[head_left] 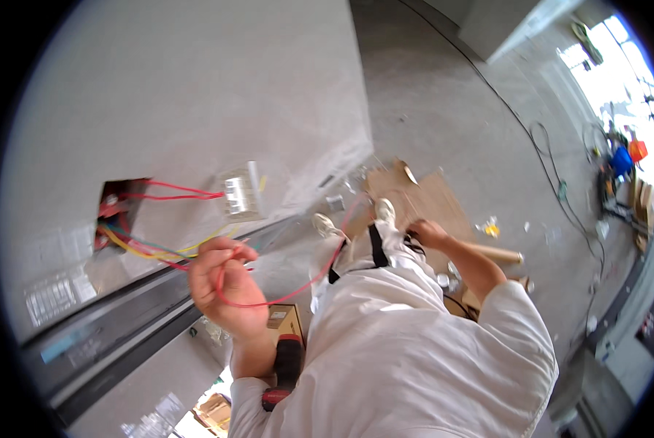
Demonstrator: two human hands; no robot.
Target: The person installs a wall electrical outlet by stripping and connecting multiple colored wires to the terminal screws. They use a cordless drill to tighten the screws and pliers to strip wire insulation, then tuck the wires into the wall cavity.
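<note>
My left hand (pixel 228 285) is closed, pinching a red wire (pixel 287 301) that loops down and across in front of my body. Beside it, yellow, blue and red wires come out of a square wall box (pixel 119 215) cut into the grey wall. Two red wires from that box run to a clear and white switch module (pixel 241 193), which sits against the wall surface. Down by my thigh is my right hand (pixel 429 234), its fingers curled at a dark pouch or strap (pixel 413 245); what they grip is hidden.
A red and black power drill (pixel 289 361) is by my left arm, near a cardboard box (pixel 287 320). Flat cardboard (pixel 433 201) lies under my feet, with a cardboard tube (pixel 496 253) to the right. Long cables (pixel 520 124) cross the floor. A dark metal rail (pixel 137 306) runs along the wall.
</note>
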